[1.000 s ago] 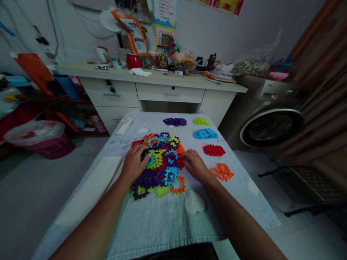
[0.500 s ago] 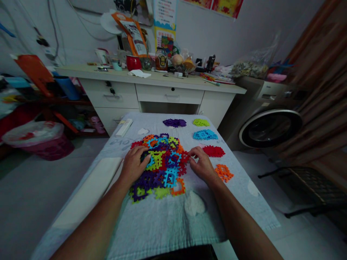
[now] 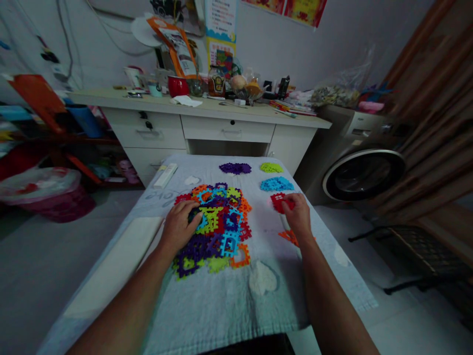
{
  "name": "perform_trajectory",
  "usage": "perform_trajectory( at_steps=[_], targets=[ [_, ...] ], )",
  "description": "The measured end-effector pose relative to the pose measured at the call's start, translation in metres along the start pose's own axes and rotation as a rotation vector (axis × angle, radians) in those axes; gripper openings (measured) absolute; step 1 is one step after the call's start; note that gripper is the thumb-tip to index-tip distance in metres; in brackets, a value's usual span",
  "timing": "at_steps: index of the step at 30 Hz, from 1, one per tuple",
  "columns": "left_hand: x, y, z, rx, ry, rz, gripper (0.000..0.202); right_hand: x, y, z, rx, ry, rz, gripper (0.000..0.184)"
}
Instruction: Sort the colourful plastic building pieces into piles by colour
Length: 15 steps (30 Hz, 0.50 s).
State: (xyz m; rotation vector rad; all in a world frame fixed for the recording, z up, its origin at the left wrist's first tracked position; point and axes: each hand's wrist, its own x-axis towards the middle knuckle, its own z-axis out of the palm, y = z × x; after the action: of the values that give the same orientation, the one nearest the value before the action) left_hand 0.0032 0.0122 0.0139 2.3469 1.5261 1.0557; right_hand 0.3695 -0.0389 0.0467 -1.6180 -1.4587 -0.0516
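Observation:
A mixed heap of notched plastic building pieces (image 3: 207, 241) in purple, blue, red, green and orange lies on the cloth-covered table (image 3: 225, 308). My left hand (image 3: 179, 224) rests on the heap's left side, thumb and fingers apart. To the right, my right hand (image 3: 298, 216) is over the red pile (image 3: 278, 202), its fingers closed on a red plastic piece (image 3: 289, 203) that they partly cover. Under my right wrist lie orange pieces (image 3: 288, 236), partly hidden. Beyond are a blue pile (image 3: 276, 184), a green pile (image 3: 271, 167) and a purple pile (image 3: 235, 168).
A white box-like strip (image 3: 165, 175) lies at the table's far left. Behind the table stands a white desk (image 3: 229, 129) crowded with jars and a red cup (image 3: 178, 86). A washing machine (image 3: 364, 167) stands at the right, and a lined pink bin (image 3: 51, 197) at the left.
My right hand has moved right, from the mixed heap's edge to the red pile, carrying a red piece. My left hand stays on the heap. The view has shifted slightly.

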Motion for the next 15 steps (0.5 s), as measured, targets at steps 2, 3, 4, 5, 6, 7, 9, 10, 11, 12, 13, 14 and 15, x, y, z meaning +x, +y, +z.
perform_trajectory(
  at_steps=[2,3,4,5,6,7,9,10,11,12,13,14,15],
  targets=[
    [0.000,0.000,0.000,0.003,0.003,-0.001,0.035,0.005,0.020,-0.008,-0.089,0.099,0.093,0.012],
    [0.000,0.000,0.001,0.005,0.005,-0.002,0.035,0.007,0.029,-0.012,-0.130,0.131,0.134,0.012],
    [0.000,-0.001,0.001,0.009,0.005,-0.003,0.036,0.008,0.038,-0.015,-0.170,0.155,0.170,0.012],
    [0.000,-0.001,0.001,0.012,0.003,-0.003,0.036,0.008,0.046,-0.017,-0.209,0.173,0.199,0.012],
    [0.000,-0.002,0.002,0.016,0.001,-0.004,0.036,0.008,0.053,-0.018,-0.247,0.187,0.222,0.013],
    [0.000,-0.002,0.002,0.020,-0.001,-0.003,0.036,0.008,0.059,-0.019,-0.282,0.200,0.242,0.014],
    [0.000,-0.002,0.002,0.026,-0.002,-0.003,0.036,0.008,0.067,-0.018,-0.333,0.207,0.278,0.016],
    [0.000,-0.003,0.002,0.026,0.000,-0.002,0.036,0.007,0.070,-0.016,-0.350,0.193,0.295,0.016],
    [0.000,-0.003,0.002,0.024,0.002,-0.001,0.036,0.006,0.071,-0.015,-0.365,0.167,0.309,0.016],
    [0.000,-0.003,0.002,0.022,0.003,0.000,0.036,0.005,0.072,-0.013,-0.380,0.132,0.319,0.016],
    [0.000,-0.003,0.002,0.021,0.004,-0.001,0.036,0.005,0.072,-0.012,-0.395,0.093,0.322,0.015],
    [0.000,-0.003,0.002,0.020,0.004,-0.002,0.036,0.004,0.071,-0.010,-0.411,0.056,0.319,0.015],
    [0.000,-0.002,0.002,0.021,0.004,-0.003,0.036,0.003,0.070,-0.010,-0.427,0.031,0.312,0.016]
  ],
)
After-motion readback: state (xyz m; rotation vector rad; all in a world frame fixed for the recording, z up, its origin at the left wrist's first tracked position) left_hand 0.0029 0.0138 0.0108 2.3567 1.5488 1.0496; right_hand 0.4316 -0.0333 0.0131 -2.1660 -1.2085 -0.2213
